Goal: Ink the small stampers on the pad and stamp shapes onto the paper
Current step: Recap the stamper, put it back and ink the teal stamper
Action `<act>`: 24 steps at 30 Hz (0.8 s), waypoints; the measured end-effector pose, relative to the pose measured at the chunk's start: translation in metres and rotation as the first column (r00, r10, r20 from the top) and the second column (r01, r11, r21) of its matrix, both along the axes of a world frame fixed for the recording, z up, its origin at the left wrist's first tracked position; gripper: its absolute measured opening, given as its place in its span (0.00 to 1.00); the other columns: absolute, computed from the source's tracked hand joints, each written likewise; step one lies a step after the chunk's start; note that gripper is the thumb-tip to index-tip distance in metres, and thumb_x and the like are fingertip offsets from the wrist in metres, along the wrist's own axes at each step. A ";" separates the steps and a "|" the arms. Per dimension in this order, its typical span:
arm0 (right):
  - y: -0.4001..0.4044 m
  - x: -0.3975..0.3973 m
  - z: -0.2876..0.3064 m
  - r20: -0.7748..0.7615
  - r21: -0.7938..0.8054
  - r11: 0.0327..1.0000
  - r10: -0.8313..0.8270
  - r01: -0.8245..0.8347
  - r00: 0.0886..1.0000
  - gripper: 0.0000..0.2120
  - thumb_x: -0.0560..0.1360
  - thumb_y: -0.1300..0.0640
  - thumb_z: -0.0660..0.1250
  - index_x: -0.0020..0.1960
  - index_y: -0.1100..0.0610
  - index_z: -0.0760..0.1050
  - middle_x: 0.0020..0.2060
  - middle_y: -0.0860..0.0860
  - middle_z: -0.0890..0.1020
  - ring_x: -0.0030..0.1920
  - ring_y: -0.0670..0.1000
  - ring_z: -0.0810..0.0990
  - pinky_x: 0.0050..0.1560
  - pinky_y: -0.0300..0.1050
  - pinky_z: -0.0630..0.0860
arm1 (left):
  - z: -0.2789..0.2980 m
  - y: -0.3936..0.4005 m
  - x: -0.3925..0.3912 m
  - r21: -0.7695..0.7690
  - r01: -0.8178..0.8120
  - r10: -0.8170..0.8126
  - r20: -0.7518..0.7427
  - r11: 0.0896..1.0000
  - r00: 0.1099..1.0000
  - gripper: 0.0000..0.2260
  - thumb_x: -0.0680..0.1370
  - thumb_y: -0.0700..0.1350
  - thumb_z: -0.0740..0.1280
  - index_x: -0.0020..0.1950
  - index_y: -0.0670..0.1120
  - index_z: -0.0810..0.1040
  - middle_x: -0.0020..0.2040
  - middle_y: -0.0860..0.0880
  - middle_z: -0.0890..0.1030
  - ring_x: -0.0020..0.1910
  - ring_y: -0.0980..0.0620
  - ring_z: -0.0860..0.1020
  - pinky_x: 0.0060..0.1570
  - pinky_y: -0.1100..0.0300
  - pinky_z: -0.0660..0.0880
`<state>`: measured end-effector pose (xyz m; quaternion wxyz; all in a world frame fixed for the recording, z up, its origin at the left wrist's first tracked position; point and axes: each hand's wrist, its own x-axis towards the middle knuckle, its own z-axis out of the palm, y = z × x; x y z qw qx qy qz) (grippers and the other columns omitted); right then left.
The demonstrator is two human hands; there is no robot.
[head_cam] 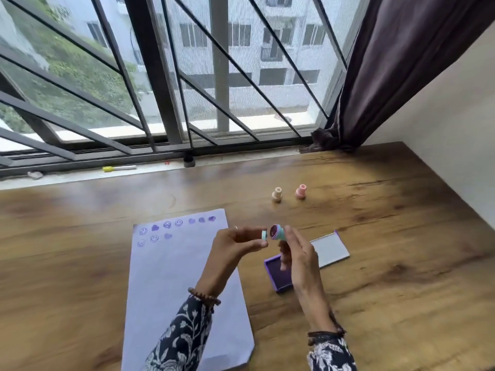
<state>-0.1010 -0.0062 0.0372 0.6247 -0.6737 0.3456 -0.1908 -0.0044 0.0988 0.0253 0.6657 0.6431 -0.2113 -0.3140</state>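
My right hand [300, 261] holds a small teal stamper [278, 232] above the table, its purple-inked face turned up toward me. Just to its left, my left hand [235, 245] pinches the stamper's teal cap [264, 234], a small gap apart from the stamper. Below my right hand lies the open purple ink pad [276, 271], its lid [330, 249] flat to the right. A white sheet of paper [174, 285] lies to the left, with purple smileys and hearts stamped in two rows near its top edge.
A cream stamper [277, 194] and a pink stamper [301, 191] stand on the wooden table [388, 263] behind the pad. A yellow-tipped marker [119, 168] lies on the window sill. A dark curtain [375, 89] hangs at the right corner.
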 end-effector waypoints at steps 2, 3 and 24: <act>-0.001 -0.003 0.005 0.085 0.418 0.906 -0.108 0.063 0.991 0.12 0.77 0.55 0.60 0.37 0.57 0.74 0.28 0.52 0.72 0.24 0.47 0.70 0.22 0.36 0.69 | -0.005 -0.001 0.002 0.136 -0.077 0.054 0.161 0.988 0.985 0.11 0.66 0.36 0.75 0.46 0.45 0.83 0.43 0.46 0.86 0.43 0.51 0.83 0.48 0.58 0.80; -0.002 -0.006 0.006 0.098 0.573 0.816 -0.156 0.073 0.983 0.10 0.76 0.56 0.60 0.38 0.58 0.74 0.26 0.52 0.73 0.23 0.46 0.71 0.21 0.36 0.71 | -0.010 0.000 0.003 0.193 -0.110 0.063 0.236 0.975 0.970 0.11 0.66 0.34 0.74 0.46 0.45 0.83 0.43 0.46 0.85 0.42 0.51 0.82 0.49 0.56 0.80; -0.042 -0.047 -0.019 -0.115 0.244 0.964 -0.082 0.108 0.990 0.09 0.72 0.66 0.65 0.37 0.56 0.78 0.38 0.58 0.79 0.35 0.50 0.78 0.32 0.33 0.78 | -0.064 -0.002 -0.035 0.613 -0.056 -0.449 0.635 0.788 0.629 0.42 0.65 0.65 0.69 0.73 0.51 0.57 0.77 0.51 0.53 0.76 0.49 0.44 0.75 0.53 0.43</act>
